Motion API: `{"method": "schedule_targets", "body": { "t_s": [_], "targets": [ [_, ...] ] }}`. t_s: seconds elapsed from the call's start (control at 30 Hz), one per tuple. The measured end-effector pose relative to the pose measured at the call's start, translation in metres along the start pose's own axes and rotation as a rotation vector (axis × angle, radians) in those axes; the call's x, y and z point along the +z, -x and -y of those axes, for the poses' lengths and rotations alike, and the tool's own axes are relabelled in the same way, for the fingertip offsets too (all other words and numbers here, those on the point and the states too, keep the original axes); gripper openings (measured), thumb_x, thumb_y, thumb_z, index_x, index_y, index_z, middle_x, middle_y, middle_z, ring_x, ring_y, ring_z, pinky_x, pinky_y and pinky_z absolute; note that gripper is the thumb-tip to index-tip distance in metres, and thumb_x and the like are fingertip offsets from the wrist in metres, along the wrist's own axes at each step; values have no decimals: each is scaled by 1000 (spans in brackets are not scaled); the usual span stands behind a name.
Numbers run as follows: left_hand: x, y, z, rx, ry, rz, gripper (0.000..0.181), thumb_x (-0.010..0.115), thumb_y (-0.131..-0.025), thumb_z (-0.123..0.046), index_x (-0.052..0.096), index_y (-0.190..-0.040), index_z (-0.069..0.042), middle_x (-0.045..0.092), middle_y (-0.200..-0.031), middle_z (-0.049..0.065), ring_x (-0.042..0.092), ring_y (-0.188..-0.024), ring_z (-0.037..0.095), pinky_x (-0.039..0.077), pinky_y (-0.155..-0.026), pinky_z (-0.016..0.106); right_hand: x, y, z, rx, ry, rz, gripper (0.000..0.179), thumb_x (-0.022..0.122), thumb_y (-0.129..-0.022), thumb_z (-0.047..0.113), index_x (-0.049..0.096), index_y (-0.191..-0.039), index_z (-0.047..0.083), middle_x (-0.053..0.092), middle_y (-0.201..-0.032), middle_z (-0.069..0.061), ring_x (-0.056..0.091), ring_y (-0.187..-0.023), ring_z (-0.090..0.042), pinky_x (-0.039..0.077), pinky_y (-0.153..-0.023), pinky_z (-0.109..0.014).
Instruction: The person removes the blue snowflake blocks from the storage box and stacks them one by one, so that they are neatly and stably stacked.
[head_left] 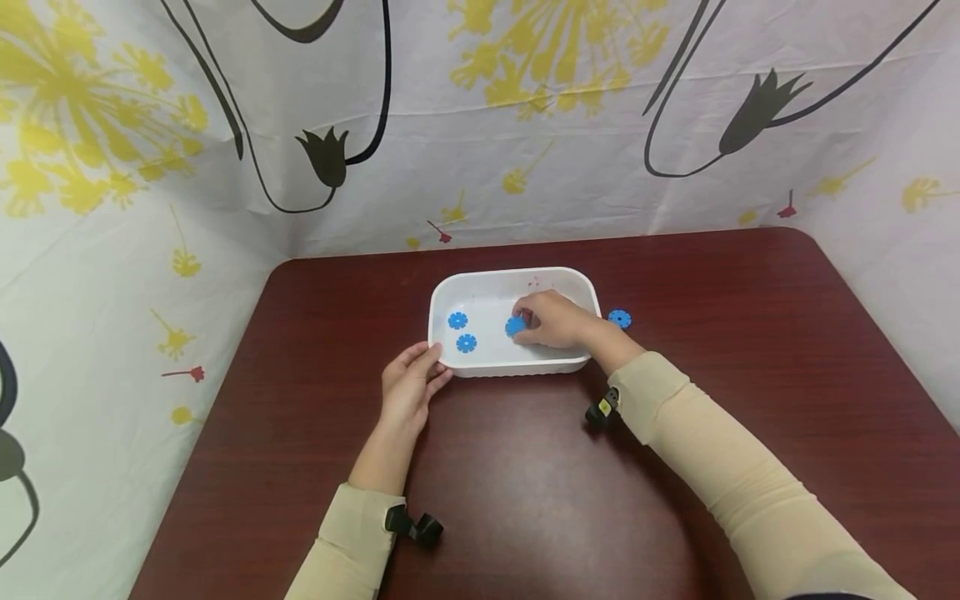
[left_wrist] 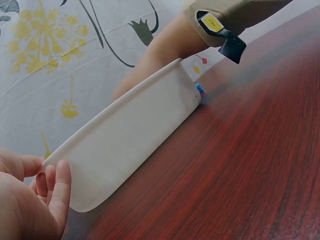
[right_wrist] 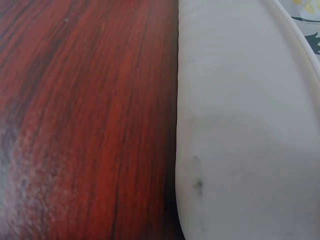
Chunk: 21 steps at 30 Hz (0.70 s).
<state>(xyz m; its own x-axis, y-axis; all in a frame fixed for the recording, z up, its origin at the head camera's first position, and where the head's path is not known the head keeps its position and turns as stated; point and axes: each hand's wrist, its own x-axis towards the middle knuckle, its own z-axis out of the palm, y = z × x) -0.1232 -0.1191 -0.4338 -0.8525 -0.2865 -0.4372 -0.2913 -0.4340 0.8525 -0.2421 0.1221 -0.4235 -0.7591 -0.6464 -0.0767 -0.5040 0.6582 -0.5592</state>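
Observation:
A white rectangular plastic tray (head_left: pixel 517 368) lies on the table. At its near left corner my left hand (head_left: pixel 408 385) holds the rim, thumb on top and fingers against the outer wall; the left wrist view shows this hand (left_wrist: pixel 42 192) too. My right hand (head_left: pixel 553 320) reaches over the right end and pinches a blue notched disc (head_left: pixel 514 326) inside the tray. Two similar blue discs, a rear one (head_left: pixel 457 320) and a front one (head_left: pixel 466 342), lie in the left part. The right wrist view shows the tray's outer wall (right_wrist: pixel 240 120) but not the hand.
Another blue disc (head_left: pixel 619 318) is on the dark red wooden table (head_left: pixel 525 467), just right of the tray, partly beside my right forearm. A white cloth (head_left: pixel 420 167) with flower prints hangs behind the table and along its sides.

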Motion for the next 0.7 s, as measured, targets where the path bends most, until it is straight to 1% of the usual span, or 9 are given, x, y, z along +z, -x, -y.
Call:
{"method": "schedule_targets", "body": {
  "t_s": [0.17,0.27,0.37,0.47,0.7],
  "targets": [
    [1,2,0,2,0,-2,28,73,-94,-10,59,-117,-1,60,-90,8,64,-72,14,64,-75,29,-1,-2,0,-30,1,-84,36,81,-87,20,69,-115,1,65,-92,-6,58,-81,-20,51,-79,-35],
    [1,2,0,6,-4,-4,30,74,-94,-11,59,-117,0,61,-91,8,64,-73,14,63,-76,28,-1,-2,0,-37,6,-132,36,80,-88,21,69,-115,1,65,-93,-6,57,-79,-18,50,-75,-33],
    [2,3,0,11,0,-7,31,74,-94,-11,59,-118,1,61,-94,9,64,-75,14,63,-77,29,-4,1,1,-59,5,-179,37,80,-87,20,69,-116,0,66,-93,-7,59,-79,-19,51,-72,-33],
    [2,3,1,17,9,-13,31,73,-94,-10,59,-119,2,60,-98,11,63,-77,14,63,-78,28,-7,4,2,-76,-1,-210,38,81,-87,21,69,-116,0,67,-94,-8,61,-82,-20,53,-72,-34],
    [4,3,1,19,20,-25,31,72,-94,-9,60,-120,2,57,-106,13,62,-81,15,62,-82,28,-16,12,0,-86,-37,-253,36,80,-87,20,69,-116,1,67,-95,-8,62,-84,-22,53,-73,-35]
  ]
}}
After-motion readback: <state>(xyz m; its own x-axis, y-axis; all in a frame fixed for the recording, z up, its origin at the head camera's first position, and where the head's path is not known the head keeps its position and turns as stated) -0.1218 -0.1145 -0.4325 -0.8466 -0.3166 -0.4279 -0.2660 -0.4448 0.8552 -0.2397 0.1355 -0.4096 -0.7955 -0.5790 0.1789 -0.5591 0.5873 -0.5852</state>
